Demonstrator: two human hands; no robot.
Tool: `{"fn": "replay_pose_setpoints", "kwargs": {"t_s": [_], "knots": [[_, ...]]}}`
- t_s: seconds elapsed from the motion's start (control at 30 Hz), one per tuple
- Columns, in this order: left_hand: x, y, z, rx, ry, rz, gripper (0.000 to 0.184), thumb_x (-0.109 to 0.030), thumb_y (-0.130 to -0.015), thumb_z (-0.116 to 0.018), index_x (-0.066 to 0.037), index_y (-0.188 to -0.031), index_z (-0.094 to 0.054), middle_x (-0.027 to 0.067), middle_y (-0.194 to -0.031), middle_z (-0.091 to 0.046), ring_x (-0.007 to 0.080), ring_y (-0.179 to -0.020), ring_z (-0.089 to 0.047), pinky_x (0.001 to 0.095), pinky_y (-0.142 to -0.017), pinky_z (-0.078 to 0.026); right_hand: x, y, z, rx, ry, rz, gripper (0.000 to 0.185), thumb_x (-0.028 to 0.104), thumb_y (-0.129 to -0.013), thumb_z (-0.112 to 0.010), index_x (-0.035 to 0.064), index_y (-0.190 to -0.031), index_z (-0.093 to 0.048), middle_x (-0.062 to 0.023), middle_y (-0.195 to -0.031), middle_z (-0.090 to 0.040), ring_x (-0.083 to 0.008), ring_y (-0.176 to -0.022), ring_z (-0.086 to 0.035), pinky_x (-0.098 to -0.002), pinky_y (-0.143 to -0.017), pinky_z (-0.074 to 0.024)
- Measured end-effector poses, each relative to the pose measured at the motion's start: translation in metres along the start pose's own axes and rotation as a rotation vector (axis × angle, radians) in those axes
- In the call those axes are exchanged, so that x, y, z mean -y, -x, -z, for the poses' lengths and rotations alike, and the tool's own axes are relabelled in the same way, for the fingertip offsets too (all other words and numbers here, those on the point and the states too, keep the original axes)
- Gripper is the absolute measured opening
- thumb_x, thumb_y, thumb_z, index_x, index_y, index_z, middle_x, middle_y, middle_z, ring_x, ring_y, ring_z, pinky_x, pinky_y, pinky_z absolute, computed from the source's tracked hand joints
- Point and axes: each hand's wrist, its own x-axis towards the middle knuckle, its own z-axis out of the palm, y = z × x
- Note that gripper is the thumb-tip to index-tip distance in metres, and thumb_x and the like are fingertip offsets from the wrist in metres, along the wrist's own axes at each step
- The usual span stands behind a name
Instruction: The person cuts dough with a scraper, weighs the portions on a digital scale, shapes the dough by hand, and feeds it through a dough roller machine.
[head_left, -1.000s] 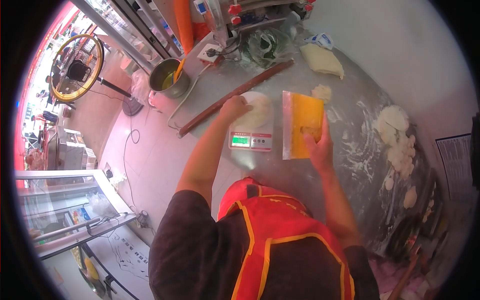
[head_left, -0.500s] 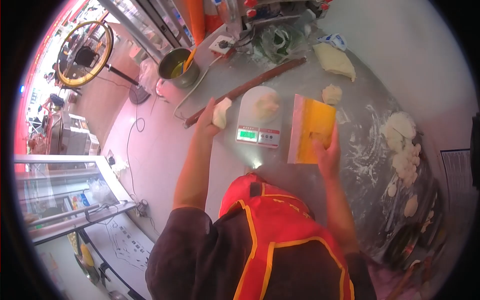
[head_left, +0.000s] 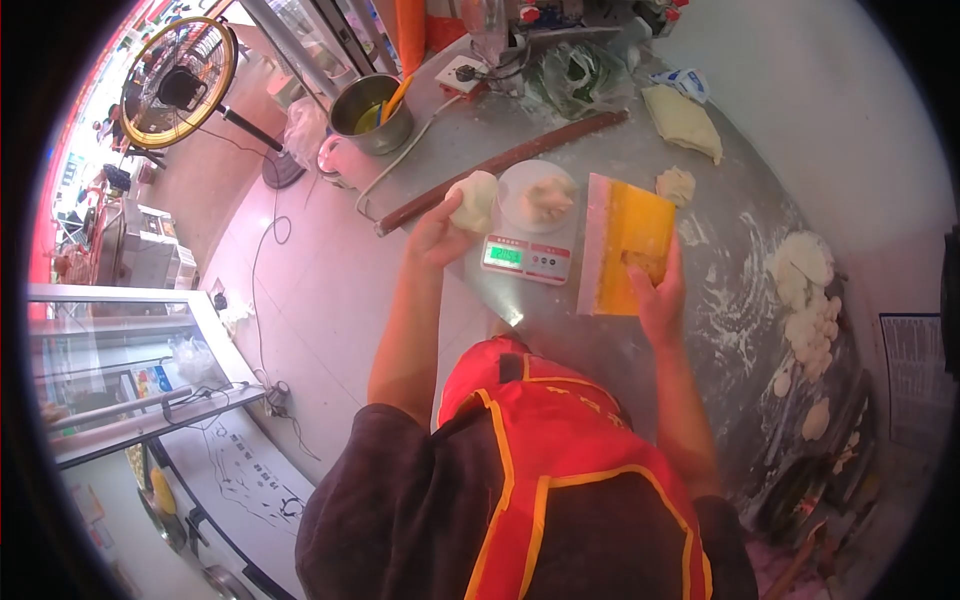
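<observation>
My left hand (head_left: 440,235) holds a pale piece of dough (head_left: 473,202) just left of the white kitchen scale (head_left: 527,257). Another dough piece (head_left: 549,200) lies on the scale's round plate, and the display glows green. My right hand (head_left: 660,297) grips a yellow dough scraper (head_left: 640,230) with a pale edge, held upright to the right of the scale. Beyond the scraper a small dough lump (head_left: 676,187) rests on the table. A long brown rolling pin (head_left: 510,165) lies slanted behind the scale.
A metal pot (head_left: 372,115) with an orange-handled tool stands at the back left, near a power strip (head_left: 462,76) and its cable. Plastic bags (head_left: 575,80) and a dough slab (head_left: 682,122) lie at the back. Several dough pieces (head_left: 808,320) and flour are at the right.
My left hand has come off the scale plate with a piece of dough, moved left, then back slightly toward the scale. The scraper stays in my right hand. The view has shifted a little.
</observation>
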Motion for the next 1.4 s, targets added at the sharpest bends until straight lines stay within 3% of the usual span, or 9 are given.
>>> {"fn": "replay_pose_setpoints", "kwargs": {"t_s": [0.33,0.43,0.53,0.63,0.83,1.03,1.13,1.23,1.4], "knots": [[0.052,-0.048,-0.013,-0.122,-0.501,0.041,0.040,-0.024,-0.090,-0.060,-0.006,-0.122,-0.045,0.0098,-0.106,-0.058,0.0195,-0.091,-0.060,0.0318,-0.074,-0.051,0.015,-0.003,-0.016,0.110,0.280,-0.025,0.067,0.007,-0.084,-0.055,0.0091,-0.144,-0.026,-0.0208,-0.125,-0.055,-0.0272,-0.113,-0.057,-0.0346,-0.091,-0.0465],[0.069,-0.064,-0.017,-0.428,-1.100,-0.057,0.033,-0.022,-0.088,-0.058,-0.002,-0.114,-0.049,0.0132,-0.097,-0.060,0.0205,-0.088,-0.060,0.0331,-0.074,-0.050,0.012,-0.007,-0.026,0.103,0.382,0.017,0.068,0.007,-0.083,-0.055,0.0111,-0.144,-0.025,-0.0248,-0.112,-0.059,-0.0365,-0.101,-0.062,-0.0388,-0.082,-0.0506],[0.083,-0.073,0.003,-0.573,-1.285,-0.444,0.031,-0.022,-0.084,-0.062,-0.002,-0.104,-0.049,0.0151,-0.091,-0.060,0.0213,-0.085,-0.061,0.0333,-0.065,-0.052,0.014,-0.011,-0.036,0.159,0.505,0.053,0.071,0.007,-0.082,-0.056,0.0120,-0.145,-0.022,-0.0256,-0.099,-0.062,-0.0414,-0.087,-0.063,-0.0434,-0.072,-0.0518],[0.086,-0.073,0.015,-0.585,-1.429,-0.524,0.030,-0.021,-0.082,-0.064,-0.004,-0.102,-0.050,0.0154,-0.090,-0.060,0.0207,-0.076,-0.061,0.0319,-0.063,-0.050,0.014,-0.009,-0.051,0.215,0.544,0.147,0.074,0.005,-0.081,-0.055,0.0124,-0.146,-0.020,-0.0249,-0.089,-0.063,-0.0431,-0.076,-0.062,-0.0473,-0.065,-0.0500],[0.068,-0.061,-0.019,-0.608,-0.940,-0.045,0.031,-0.022,-0.081,-0.062,-0.001,-0.102,-0.052,0.0163,-0.087,-0.062,0.0211,-0.073,-0.063,0.0329,-0.063,-0.052,0.016,-0.021,-0.070,0.401,0.759,0.152,0.074,0.005,-0.082,-0.049,0.0160,-0.147,-0.015,-0.0219,-0.079,-0.063,-0.0413,-0.071,-0.062,-0.0504,-0.062,-0.0491],[0.055,-0.053,-0.021,-0.470,-1.239,0.017,0.028,-0.019,-0.085,-0.058,-0.002,-0.107,-0.057,0.0116,-0.094,-0.062,0.0166,-0.079,-0.062,0.0303,-0.066,-0.051,0.010,-0.040,-0.090,0.369,0.841,0.214,0.069,0.005,-0.083,-0.046,0.0133,-0.146,-0.018,-0.0212,-0.071,-0.062,-0.0416,-0.063,-0.061,-0.0504,-0.057,-0.0475],[0.033,-0.018,0.011,-0.193,-1.102,0.019,0.025,-0.019,-0.087,-0.056,-0.005,-0.108,-0.059,0.0065,-0.094,-0.062,0.0128,-0.083,-0.059,0.0272,-0.070,-0.048,0.005,-0.058,-0.087,0.426,0.864,-0.028,0.072,0.006,-0.082,-0.050,0.0121,-0.146,-0.018,-0.0227,-0.078,-0.064,-0.0420,-0.070,-0.062,-0.0487,-0.061,-0.0490],[-0.001,0.029,0.006,-0.266,-1.008,0.073,0.026,-0.023,-0.089,-0.055,-0.005,-0.109,-0.059,0.0031,-0.093,-0.062,0.0097,-0.083,-0.056,0.0243,-0.069,-0.045,-0.018,-0.064,-0.070,0.255,0.474,0.056,0.073,0.009,-0.081,-0.054,0.0115,-0.146,-0.020,-0.0246,-0.082,-0.064,-0.0425,-0.073,-0.062,-0.0473,-0.065,-0.0497],[-0.009,0.039,0.002,-0.590,-1.095,0.085,0.029,-0.028,-0.087,-0.058,-0.004,-0.103,-0.064,0.0040,-0.085,-0.064,0.0124,-0.073,-0.059,0.0260,-0.063,-0.045,0.032,-0.055,-0.062,0.270,0.531,0.024,0.070,0.008,-0.080,-0.052,0.0119,-0.144,-0.027,-0.0244,-0.093,-0.064,-0.0380,-0.083,-0.064,-0.0413,-0.073,-0.0503]]}}
